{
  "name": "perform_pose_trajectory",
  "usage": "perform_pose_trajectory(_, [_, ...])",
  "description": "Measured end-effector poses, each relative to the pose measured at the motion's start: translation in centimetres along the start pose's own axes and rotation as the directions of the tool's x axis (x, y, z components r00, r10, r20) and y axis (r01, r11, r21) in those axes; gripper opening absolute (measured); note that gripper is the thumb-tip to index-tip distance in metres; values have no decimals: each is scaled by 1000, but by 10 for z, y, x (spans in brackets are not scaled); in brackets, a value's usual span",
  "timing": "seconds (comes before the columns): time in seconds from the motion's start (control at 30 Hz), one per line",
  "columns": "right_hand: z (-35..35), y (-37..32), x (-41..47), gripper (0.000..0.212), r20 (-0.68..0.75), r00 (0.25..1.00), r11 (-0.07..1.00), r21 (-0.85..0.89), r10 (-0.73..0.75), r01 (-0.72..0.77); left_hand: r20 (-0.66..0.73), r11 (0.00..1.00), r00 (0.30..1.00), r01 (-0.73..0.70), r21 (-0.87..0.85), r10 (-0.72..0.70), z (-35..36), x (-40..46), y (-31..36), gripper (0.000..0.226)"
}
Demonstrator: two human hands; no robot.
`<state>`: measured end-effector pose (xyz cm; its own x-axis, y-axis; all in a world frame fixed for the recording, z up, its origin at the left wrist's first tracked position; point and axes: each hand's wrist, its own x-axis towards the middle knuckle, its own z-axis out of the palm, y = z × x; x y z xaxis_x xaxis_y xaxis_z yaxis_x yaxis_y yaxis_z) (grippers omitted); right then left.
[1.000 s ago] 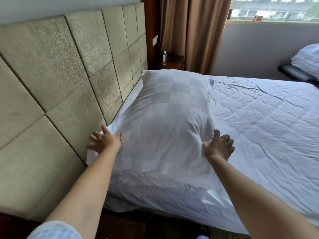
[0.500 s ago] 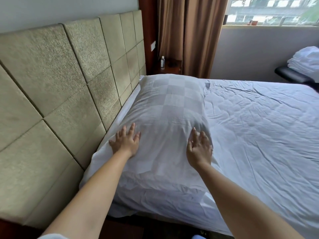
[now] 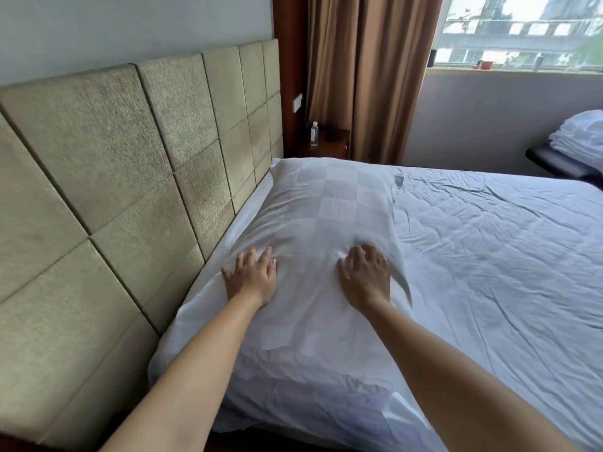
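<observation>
Head cam view, the only one here. The white pillow [image 3: 329, 223], with a faint checker weave, lies flat at the head of the bed [image 3: 489, 262]. Its long side runs right along the padded olive headboard [image 3: 130, 190], and a thin strip of sheet shows between the two. The near end of the pillow reaches almost to the bed's near edge.

Both hands are on top of the pillow, roughly at its middle and a bit apart from each other. The left hand [image 3: 253, 277] sits on the headboard side, palm down with fingers spread and straight. So that grip is wide open, with nothing held, just pressing flat on the fabric. The right hand [image 3: 365, 277] is on the side toward the open bed, also palm down. Its fingertips are a bit blurry, but they look stretched out and pushing into the cover, which puckers around them. That grip is open too, with nothing pinched as far as I can see.

The rest of the bed is covered in a wrinkled white duvet. Past the far end of the pillow there's a wooden nightstand [image 3: 329, 146] with a small water bottle [image 3: 314, 133] standing upright on it. Brown curtains [image 3: 365, 76] hang just behind the nightstand, beside a window [image 3: 522, 31]. Far right, a stack of folded white linen [image 3: 580, 135] sits on a dark padded seat [image 3: 554, 161].
</observation>
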<state>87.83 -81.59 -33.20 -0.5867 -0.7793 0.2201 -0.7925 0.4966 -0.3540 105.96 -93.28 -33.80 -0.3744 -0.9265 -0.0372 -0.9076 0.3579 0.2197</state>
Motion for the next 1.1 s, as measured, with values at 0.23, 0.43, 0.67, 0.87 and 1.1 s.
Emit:
perform_pose_trajectory(0.23, [7,-35,66,61,248,935,952,-106,-254,287,-60,990,988,142,-16,-142,-5,36,24,51])
perform_pose_trajectory(0.43, [39,-38,125,64,300,884,903,-129,-358,409,-99,931,926,363,-30,-364,13,77,27,54])
perform_pose_trajectory(0.67, [79,-62,209,64,425,705,747,-92,-568,658,-50,766,766,634,-108,-641,30,125,33,54])
perform_pose_trajectory(0.87, [121,-120,270,61,539,479,564,-9,-693,826,47,568,584,803,-179,-811,33,161,23,55])
perform_pose_trajectory(1.1, [215,-158,293,60,670,377,482,-32,-640,875,191,385,409,911,-149,-892,78,180,-24,59])
